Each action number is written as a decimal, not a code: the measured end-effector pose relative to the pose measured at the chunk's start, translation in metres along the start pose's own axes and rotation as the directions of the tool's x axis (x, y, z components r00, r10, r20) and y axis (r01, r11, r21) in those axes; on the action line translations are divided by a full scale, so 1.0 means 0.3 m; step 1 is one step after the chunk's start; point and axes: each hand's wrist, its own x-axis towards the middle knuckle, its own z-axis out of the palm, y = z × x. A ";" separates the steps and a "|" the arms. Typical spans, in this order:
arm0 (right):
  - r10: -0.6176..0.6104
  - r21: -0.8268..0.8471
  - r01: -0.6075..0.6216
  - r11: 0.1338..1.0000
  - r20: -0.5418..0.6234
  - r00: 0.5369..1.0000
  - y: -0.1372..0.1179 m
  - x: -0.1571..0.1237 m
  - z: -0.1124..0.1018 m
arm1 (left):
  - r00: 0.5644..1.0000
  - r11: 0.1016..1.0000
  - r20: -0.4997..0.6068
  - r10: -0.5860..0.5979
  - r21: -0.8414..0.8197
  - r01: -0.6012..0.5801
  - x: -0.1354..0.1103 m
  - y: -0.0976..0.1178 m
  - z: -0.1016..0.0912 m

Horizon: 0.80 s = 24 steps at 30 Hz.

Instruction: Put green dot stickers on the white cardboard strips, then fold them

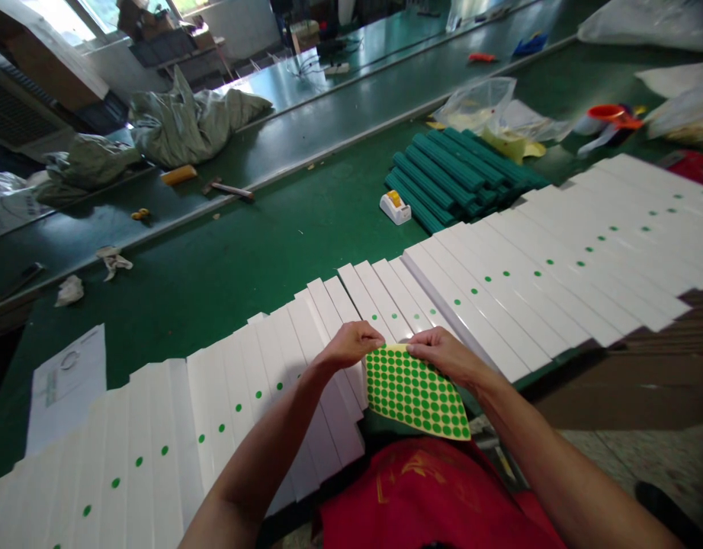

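On the green surface (260, 259) in front of you, your left hand (348, 345) and your right hand (443, 357) meet over one sheet of green dot stickers (417, 393) on yellow backing. The sheet lies at the near edge of the white strips (288, 381), with your red shirt (425, 496) just below it. Your right fingers (417, 347) are closed on its top edge. Your left fingers (375, 337) sit at its top corner, but their tips are hidden, so you can't tell whether they grip it.

The strips overlap in a long fan, and the frame cuts off both ends, so they can't be counted exactly. Many show a single green dot. Beyond them, two grey-green sacks (185, 122) lie slumped, their contents hidden. One clear plastic bag (474, 103) holds something pale that is hard to make out. Beside one tape dispenser (396, 207), roughly ten green bars (460, 171) lie bundled, with the lower ones partly hidden.
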 end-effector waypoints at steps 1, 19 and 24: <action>0.003 -0.005 -0.003 1.000 0.006 1.000 -0.004 0.000 0.005 | 1.000 0.999 -0.015 -0.008 -0.031 0.007 -0.005 0.001 -0.002; -0.008 -0.053 0.012 0.999 0.073 0.997 0.019 0.018 0.018 | 0.952 0.937 -0.306 -0.032 0.322 0.135 0.029 -0.077 -0.040; -0.035 -0.060 0.041 0.997 0.096 0.995 0.012 0.016 0.012 | 0.985 0.961 -0.175 0.012 0.273 0.036 0.009 -0.055 -0.034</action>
